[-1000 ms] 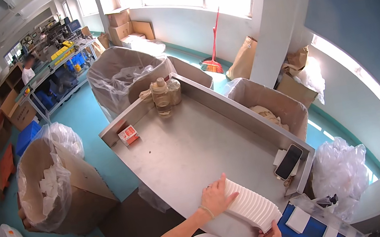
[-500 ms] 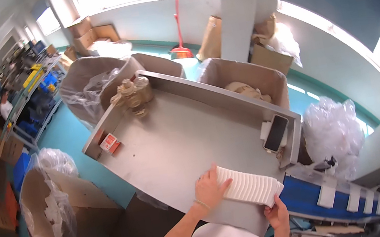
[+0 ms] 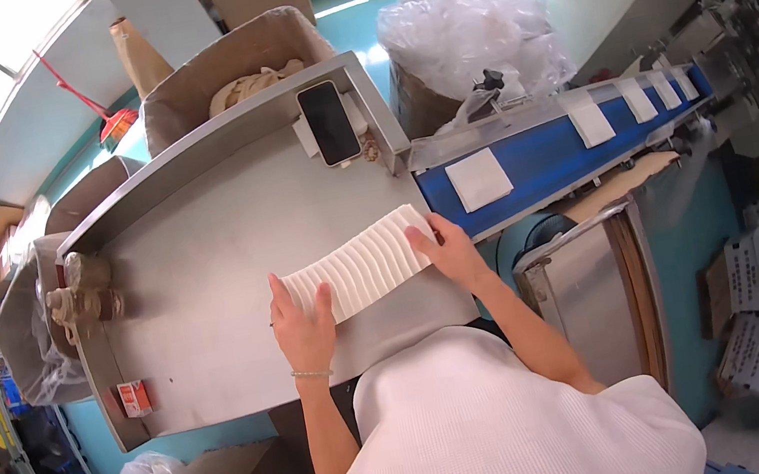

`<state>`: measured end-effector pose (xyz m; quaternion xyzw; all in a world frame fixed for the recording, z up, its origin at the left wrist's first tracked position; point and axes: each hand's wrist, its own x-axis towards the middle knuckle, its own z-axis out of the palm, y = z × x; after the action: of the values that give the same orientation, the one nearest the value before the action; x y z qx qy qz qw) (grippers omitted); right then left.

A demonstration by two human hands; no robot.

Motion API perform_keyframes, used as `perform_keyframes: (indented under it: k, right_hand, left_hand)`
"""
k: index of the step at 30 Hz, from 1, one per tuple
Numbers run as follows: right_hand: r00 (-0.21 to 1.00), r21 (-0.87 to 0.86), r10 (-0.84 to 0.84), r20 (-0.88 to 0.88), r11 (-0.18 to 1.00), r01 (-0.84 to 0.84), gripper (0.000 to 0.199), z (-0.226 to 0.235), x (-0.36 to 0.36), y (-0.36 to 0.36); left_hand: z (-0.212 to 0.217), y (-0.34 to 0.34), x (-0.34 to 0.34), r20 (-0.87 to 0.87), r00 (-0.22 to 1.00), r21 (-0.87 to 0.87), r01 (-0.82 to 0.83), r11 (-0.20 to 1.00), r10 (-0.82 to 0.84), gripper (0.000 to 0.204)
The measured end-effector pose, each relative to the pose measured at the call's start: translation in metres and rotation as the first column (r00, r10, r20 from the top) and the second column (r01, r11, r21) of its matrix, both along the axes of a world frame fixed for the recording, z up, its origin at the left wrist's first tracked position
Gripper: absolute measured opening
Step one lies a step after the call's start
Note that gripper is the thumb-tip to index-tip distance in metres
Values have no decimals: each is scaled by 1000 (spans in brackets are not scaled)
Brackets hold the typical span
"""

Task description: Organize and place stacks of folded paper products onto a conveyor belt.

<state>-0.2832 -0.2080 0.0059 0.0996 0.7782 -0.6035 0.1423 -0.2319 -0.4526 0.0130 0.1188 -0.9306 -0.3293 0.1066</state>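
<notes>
A long row of folded white napkins [image 3: 359, 266], standing on edge and pressed together, lies on the near part of the metal table [image 3: 212, 266]. I cannot tell whether they are paper or cloth. My left hand [image 3: 302, 327] grips the row's left end, thumb on the near side. At the right end, my right hand [image 3: 448, 253] holds the last napkins between thumb and fingers, close to the blue conveyor belt [image 3: 544, 162]. A single flat white napkin [image 3: 479, 181] lies on the belt's near end, with several more spaced out behind it.
A raised metal rim [image 3: 208, 130] borders the table's far side. A phone [image 3: 329, 122] rests in the far right corner. Brown tape rolls [image 3: 89, 288] and a small red-and-white box [image 3: 135, 399] sit at the left. Beyond stand a carton [image 3: 235, 49] and bagged plastic [image 3: 475, 27].
My view has swung right, bringing more of the conveyor into sight. Both hands still hold the napkin row, its right end now tilted away from me.
</notes>
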Motion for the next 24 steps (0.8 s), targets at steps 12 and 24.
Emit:
perform_keyframes:
  k: [12, 24]
  right_hand:
    - [891, -559, -269, 366, 702, 442, 41, -42, 8, 35]
    - [914, -454, 75, 398, 882, 125, 29, -40, 22, 32]
  left_hand:
    - [-5, -9, 4, 25, 1000, -8, -13, 1000, 13, 80]
    - [-3, -7, 2, 46, 998, 0, -33, 999, 33, 80]
